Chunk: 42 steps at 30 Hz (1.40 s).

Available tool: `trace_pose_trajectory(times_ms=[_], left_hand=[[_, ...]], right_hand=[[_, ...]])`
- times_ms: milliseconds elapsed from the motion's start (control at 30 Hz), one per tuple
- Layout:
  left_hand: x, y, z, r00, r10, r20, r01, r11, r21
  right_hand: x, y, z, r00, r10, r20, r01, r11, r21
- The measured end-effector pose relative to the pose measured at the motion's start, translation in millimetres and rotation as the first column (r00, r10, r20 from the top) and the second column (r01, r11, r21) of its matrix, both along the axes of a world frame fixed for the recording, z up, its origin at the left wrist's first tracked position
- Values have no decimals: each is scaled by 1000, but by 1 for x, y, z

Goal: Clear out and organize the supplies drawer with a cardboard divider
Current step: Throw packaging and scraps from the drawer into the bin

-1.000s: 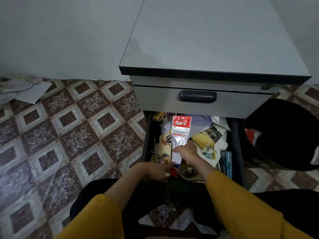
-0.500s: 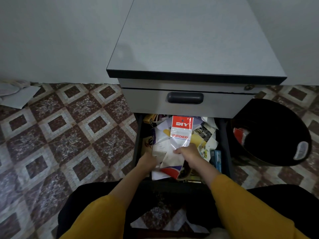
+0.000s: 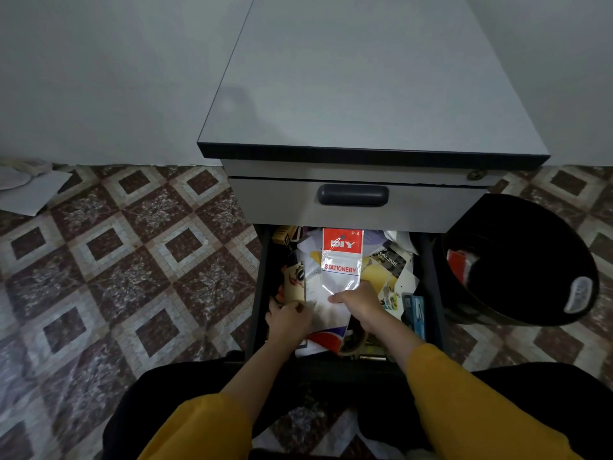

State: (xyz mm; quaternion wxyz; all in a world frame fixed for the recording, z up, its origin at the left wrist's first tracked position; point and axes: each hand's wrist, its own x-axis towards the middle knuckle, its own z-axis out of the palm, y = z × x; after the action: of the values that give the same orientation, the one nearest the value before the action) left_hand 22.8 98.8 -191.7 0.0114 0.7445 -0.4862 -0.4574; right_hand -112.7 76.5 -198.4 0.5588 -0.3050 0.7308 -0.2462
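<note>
The lower drawer (image 3: 260, 280) of a grey cabinet stands pulled out, crammed with papers, cards and packets. A clear packet with a red "DIY STATIONERY" header (image 3: 341, 257) lies on top of the pile. My right hand (image 3: 360, 302) grips the packet's lower end together with white papers beneath it. My left hand (image 3: 287, 318) holds the left edge of the paper stack, beside a card printed with a face (image 3: 293, 280). A blue box (image 3: 414, 310) lies at the drawer's right side.
A black waste bin (image 3: 517, 260) with some rubbish inside stands right of the cabinet. The upper drawer with a dark handle (image 3: 352, 195) is closed. White paper (image 3: 30, 190) lies on the patterned tile floor at far left. My knees are right before the drawer.
My left hand moved from the drawer's front up to the left edge of the paper stack. My right hand stayed on the packet. The camera shifted, so the cabinet sits more centrally.
</note>
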Motion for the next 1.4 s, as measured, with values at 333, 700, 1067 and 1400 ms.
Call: trace_pose_trajectory(times_ms=[333,700,1067,1400], left_hand=[[10,-10,-1,993,-121,-6,118,974,-196],[9,-25,-18,994,94,60,-73,955,-288],[16,-41,-27,963,-268,15,263,928,-263],[8,-54,-8,891,-442,102,452,846,-283]], right_hand=[[-3,1,-3,994,-72,81,70,997,28],[-15,-1,-9,978,-110,177,93,990,102],[-27,-1,-15,967,-150,208,129,985,112],[-39,5,-7,920,-181,347,139,980,142]])
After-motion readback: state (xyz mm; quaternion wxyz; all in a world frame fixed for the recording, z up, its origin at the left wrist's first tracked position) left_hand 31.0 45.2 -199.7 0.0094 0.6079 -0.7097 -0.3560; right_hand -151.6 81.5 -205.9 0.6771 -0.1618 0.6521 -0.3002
